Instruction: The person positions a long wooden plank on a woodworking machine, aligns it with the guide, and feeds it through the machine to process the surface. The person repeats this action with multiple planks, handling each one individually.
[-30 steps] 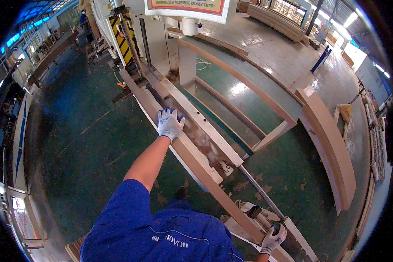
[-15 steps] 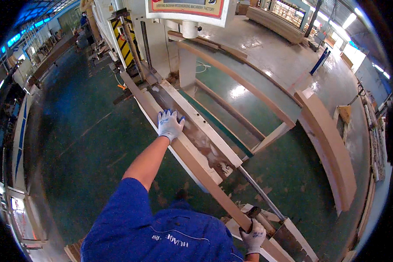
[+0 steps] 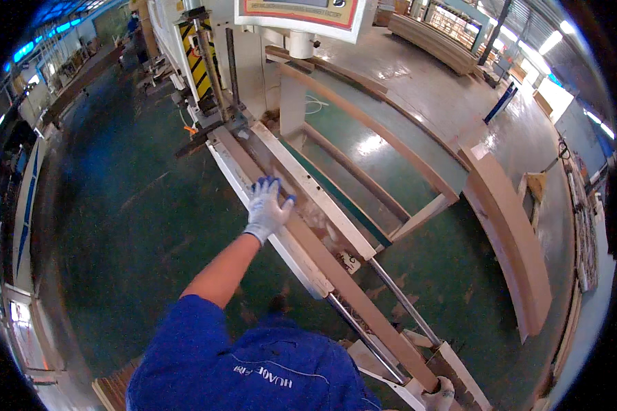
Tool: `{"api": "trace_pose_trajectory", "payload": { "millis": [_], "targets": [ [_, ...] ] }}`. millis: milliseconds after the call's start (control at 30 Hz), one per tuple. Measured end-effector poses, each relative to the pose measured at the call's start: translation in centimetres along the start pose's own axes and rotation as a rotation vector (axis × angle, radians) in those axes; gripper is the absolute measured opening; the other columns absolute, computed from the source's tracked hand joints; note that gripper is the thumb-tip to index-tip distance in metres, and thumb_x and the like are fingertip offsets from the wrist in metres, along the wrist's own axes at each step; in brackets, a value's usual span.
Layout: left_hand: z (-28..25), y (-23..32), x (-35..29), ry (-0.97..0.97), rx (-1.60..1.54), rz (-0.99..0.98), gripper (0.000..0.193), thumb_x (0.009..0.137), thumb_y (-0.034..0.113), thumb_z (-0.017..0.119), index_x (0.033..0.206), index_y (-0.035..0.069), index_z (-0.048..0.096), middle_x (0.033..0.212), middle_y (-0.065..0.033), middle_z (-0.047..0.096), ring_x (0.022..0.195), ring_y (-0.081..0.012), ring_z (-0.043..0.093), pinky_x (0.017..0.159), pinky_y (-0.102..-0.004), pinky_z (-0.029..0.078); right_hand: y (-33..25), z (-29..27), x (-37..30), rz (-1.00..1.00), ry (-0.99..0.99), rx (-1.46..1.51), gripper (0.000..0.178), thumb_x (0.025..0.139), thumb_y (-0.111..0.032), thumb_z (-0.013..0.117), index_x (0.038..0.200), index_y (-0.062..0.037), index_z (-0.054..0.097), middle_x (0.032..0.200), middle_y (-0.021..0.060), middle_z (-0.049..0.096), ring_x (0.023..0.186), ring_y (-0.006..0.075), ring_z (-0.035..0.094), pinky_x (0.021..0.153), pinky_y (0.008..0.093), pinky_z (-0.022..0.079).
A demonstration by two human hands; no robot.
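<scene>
A long, narrow brown wooden board (image 3: 363, 301) lies lengthwise on the bed of a woodworking machine, between its two white rails (image 3: 315, 188). My left hand (image 3: 267, 211), in a white glove with blue fingertips, rests flat on the board's far half, fingers spread. At the board's near end my right hand (image 3: 441, 397), gloved too, is curled around the end. Its lower part is cut off by the picture's edge. Beneath the near part of the board, bright steel rods (image 3: 408, 301) run along the bed.
Ahead stands the machine's upright with a yellow-black striped panel (image 3: 202, 65) and a control box (image 3: 298, 14). A wooden frame rack (image 3: 384, 130) stands beside the bed on the right. Farther right is a stack of long curved-looking boards (image 3: 511, 233). Green floor (image 3: 130, 240) lies on the left.
The board has shifted right, off the left rail and in between the rails. My right hand has moved down and right to the board's near end. My left hand stays on top of it.
</scene>
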State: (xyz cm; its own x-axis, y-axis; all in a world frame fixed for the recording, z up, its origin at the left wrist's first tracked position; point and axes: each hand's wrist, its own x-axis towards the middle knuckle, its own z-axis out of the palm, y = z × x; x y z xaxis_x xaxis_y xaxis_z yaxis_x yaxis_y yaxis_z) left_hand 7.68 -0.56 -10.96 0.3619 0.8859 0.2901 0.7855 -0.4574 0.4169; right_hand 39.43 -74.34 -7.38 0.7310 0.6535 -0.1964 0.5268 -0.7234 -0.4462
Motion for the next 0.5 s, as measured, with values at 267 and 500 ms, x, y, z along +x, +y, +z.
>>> {"api": "trace_pose_trajectory", "payload": {
  "millis": [267,500],
  "targets": [
    [2.5,2.6,3.2,0.025,0.0,-0.003,0.081,0.099,0.052,0.062,0.155,-0.004,0.047,0.162,-0.0262,0.044,0.155,-0.0461,0.033,0.131,-0.0559,0.017,-1.7,-0.8,1.8,-0.049,0.016,-0.166,0.053,0.083,-0.021,0.085,0.131,-0.0103,0.066,0.117,0.0114,0.071,0.102,0.0307,0.069,0.091,0.043,0.057],
    [3.7,1.4,6.4,0.028,0.058,-0.022,0.079,0.101,0.047,0.06,0.158,-0.003,0.042,0.165,-0.0254,0.042,0.156,-0.0445,0.032,0.131,-0.055,0.017,-2.6,-0.4,5.4,0.014,-0.123,-0.312,0.062,0.088,-0.035,0.081,0.143,-0.0165,0.059,0.132,0.0168,0.067,0.122,0.0333,0.065,0.102,0.0493,0.053]
  ]
}}
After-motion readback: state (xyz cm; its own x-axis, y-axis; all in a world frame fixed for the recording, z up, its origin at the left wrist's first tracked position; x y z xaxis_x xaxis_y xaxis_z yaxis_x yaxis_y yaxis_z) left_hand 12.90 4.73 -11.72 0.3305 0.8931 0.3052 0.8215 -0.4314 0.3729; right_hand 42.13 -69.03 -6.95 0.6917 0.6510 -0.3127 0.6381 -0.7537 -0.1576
